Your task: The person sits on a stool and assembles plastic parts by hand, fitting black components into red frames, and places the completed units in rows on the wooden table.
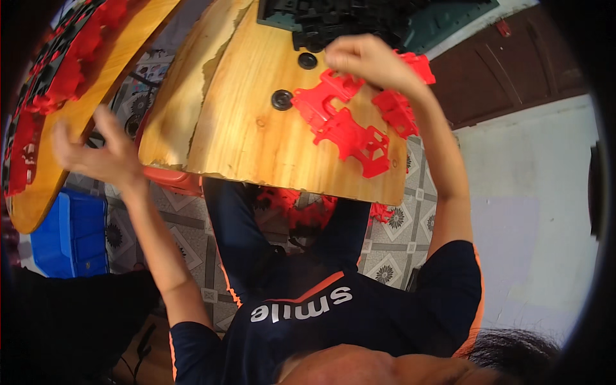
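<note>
Over the far part of the wooden table, my right hand has its fingers curled in; whatever they may hold is hidden. Just beyond it lies a heap of black plastic parts in a dark green tray. Red molded plastic parts lie below this hand, with another red piece to their right. Two black wheels, one farther and one nearer, rest left of the red parts. Blurred by motion, my left hand is apart from the table, fingers spread and holding nothing visible, beside the curved wooden board.
The curved wooden board on the left carries rows of red and black parts. A blue bin stands below it. More red parts show under the table's near edge. A wall is on the right.
</note>
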Available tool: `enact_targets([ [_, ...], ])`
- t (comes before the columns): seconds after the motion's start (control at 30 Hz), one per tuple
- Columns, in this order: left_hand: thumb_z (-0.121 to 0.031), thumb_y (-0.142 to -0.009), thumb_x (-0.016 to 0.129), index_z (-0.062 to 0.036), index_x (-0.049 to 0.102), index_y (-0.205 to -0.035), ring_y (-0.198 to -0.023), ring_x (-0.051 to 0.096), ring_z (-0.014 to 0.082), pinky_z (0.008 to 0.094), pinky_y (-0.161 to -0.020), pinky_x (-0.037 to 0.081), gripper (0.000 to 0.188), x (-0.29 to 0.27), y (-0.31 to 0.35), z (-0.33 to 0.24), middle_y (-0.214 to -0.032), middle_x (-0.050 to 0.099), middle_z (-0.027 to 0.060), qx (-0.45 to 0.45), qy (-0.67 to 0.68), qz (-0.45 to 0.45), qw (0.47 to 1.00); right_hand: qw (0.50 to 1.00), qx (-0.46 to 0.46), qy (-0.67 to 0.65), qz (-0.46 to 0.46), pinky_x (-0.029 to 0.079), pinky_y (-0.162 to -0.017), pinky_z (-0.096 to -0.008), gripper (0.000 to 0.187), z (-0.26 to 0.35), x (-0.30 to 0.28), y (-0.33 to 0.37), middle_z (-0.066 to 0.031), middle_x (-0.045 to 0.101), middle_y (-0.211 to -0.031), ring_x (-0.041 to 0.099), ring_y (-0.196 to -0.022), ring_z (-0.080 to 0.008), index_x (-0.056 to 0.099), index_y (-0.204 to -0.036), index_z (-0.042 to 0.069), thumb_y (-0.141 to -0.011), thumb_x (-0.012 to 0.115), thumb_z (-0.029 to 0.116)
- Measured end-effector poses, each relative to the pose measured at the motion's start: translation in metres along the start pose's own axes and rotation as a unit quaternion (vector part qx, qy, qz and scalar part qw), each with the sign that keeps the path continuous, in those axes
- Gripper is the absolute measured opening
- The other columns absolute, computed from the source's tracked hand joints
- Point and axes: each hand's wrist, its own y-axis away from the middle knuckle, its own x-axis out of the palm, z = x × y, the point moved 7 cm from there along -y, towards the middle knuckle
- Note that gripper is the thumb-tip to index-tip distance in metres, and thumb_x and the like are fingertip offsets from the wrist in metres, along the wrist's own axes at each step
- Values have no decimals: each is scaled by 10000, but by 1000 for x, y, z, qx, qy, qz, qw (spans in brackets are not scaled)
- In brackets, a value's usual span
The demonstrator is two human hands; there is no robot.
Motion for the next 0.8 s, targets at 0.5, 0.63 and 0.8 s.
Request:
enact_targets([
  [0.5, -196, -753, 737, -27, 567, -1284, -1118, 593, 323, 398, -935, 485, 583, 163, 183, -213, -1244, 592, 226, -138, 274, 568, 764, 954, -51, 217, -200, 501, -871, -419, 366, -57, 79, 120, -128, 657, -1026, 628, -992, -326, 645, -1106, 58, -839, 697, 303],
  [0.63, -143, -790, 693, 4, 585, -1258, -1046, 622, 304, 380, -884, 507, 502, 136, 160, -192, -1182, 627, 225, -231, 326, 483, 779, 925, -57, 202, -318, 497, -922, -421, 519, -31, 45, 121, -170, 616, -1210, 605, -1097, -350, 552, -1300, 62, -855, 720, 271],
  [0.8, -140, -841, 732, -45, 352, -1473, -1149, 558, 220, 371, -951, 481, 743, 69, 164, -185, -1320, 566, 154, -381, 438, 508, 636, 945, -85, -108, -297, 552, -793, -313, 460, -18, 33, 87, -107, 599, -1152, 669, -928, -184, 495, -1366, 59, -937, 641, 137],
])
